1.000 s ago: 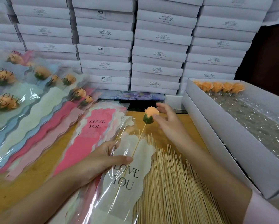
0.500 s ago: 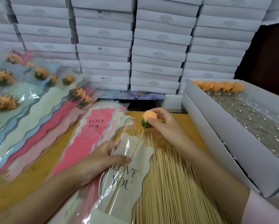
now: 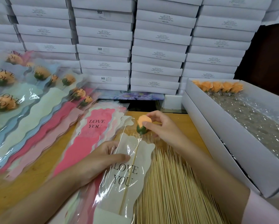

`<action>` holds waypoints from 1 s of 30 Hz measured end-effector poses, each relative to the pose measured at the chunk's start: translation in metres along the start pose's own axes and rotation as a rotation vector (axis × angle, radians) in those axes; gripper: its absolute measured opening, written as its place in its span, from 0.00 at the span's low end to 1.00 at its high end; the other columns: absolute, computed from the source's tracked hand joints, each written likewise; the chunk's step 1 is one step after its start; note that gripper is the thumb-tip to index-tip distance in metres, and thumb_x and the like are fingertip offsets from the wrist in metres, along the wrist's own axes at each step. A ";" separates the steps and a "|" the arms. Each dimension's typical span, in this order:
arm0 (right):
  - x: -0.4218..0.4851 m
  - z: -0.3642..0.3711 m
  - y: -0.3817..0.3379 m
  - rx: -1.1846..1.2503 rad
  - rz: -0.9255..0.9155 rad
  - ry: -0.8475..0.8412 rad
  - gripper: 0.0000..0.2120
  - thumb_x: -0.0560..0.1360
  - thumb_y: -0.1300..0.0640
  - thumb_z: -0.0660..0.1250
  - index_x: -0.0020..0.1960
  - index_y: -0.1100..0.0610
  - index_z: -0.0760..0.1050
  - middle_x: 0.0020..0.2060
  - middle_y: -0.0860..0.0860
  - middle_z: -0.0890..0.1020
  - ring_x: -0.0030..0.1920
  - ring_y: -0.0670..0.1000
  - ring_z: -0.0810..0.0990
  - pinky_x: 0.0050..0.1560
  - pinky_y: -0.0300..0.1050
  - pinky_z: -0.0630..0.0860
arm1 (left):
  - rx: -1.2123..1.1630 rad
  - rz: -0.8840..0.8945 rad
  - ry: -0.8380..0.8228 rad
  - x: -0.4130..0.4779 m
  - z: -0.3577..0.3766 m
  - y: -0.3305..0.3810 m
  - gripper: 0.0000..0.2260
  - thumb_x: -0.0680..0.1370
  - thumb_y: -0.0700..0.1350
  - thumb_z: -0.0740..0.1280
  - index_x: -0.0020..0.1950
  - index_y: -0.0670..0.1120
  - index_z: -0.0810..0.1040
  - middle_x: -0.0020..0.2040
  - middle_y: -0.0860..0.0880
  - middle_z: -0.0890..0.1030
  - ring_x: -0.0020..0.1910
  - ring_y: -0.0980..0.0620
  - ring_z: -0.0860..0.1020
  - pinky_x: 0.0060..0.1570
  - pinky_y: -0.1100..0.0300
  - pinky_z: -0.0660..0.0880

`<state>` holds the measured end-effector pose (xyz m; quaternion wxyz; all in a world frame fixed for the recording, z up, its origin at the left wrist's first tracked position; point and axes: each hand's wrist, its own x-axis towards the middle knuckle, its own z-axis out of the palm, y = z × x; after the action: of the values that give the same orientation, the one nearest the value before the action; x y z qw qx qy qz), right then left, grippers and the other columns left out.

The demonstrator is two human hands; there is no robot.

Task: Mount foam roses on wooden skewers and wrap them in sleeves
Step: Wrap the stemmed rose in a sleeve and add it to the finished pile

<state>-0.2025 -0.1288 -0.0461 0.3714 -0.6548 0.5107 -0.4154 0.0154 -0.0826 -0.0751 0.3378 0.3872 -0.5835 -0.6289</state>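
An orange foam rose with a green base sits on a wooden skewer that runs down inside a clear sleeve printed LOVE YOU. My right hand pinches the rose head at its base, just above the sleeve's mouth. My left hand holds the sleeve's left edge, thumb pressed on the plastic. A loose pile of skewers lies under and right of the sleeve.
Empty sleeves are stacked left of my hands. Several wrapped roses lie at far left. An open white box on the right holds orange roses and bubble wrap. White boxes are stacked along the back.
The rose on its skewer has slid further down into the sleeve. My right hand has closed its fingers on the rose head and moved down toward me.
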 end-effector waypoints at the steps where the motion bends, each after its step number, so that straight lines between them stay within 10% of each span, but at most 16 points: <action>1: 0.000 0.000 0.000 0.013 -0.001 0.003 0.07 0.77 0.51 0.68 0.54 0.45 0.73 0.54 0.43 0.79 0.54 0.46 0.79 0.49 0.43 0.78 | -0.008 0.010 -0.006 0.000 0.000 -0.001 0.11 0.69 0.42 0.74 0.51 0.47 0.84 0.45 0.43 0.85 0.41 0.48 0.84 0.40 0.60 0.79; 11: -0.001 0.001 -0.001 0.102 0.010 -0.026 0.05 0.77 0.55 0.69 0.52 0.51 0.76 0.52 0.47 0.82 0.49 0.46 0.82 0.45 0.39 0.81 | -0.068 0.042 0.029 0.003 -0.003 -0.004 0.15 0.75 0.46 0.70 0.59 0.41 0.79 0.55 0.36 0.82 0.53 0.37 0.82 0.54 0.47 0.79; 21: -0.002 0.001 0.001 0.182 0.050 -0.116 0.02 0.75 0.58 0.71 0.46 0.53 0.78 0.49 0.50 0.83 0.45 0.47 0.83 0.48 0.41 0.82 | -0.100 0.074 0.041 0.006 0.000 -0.004 0.07 0.77 0.46 0.67 0.45 0.48 0.85 0.39 0.45 0.85 0.35 0.50 0.84 0.34 0.62 0.78; 30: -0.004 0.004 0.000 0.096 0.021 -0.179 0.02 0.76 0.55 0.70 0.47 0.52 0.79 0.41 0.41 0.83 0.41 0.41 0.81 0.45 0.37 0.80 | -0.033 0.102 0.088 0.000 0.005 0.007 0.28 0.75 0.51 0.69 0.56 0.26 0.68 0.49 0.36 0.76 0.46 0.39 0.74 0.51 0.45 0.68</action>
<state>-0.1996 -0.1247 -0.0480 0.4508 -0.6653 0.4617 -0.3755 0.0112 -0.0811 -0.0681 0.4011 0.3787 -0.5766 -0.6027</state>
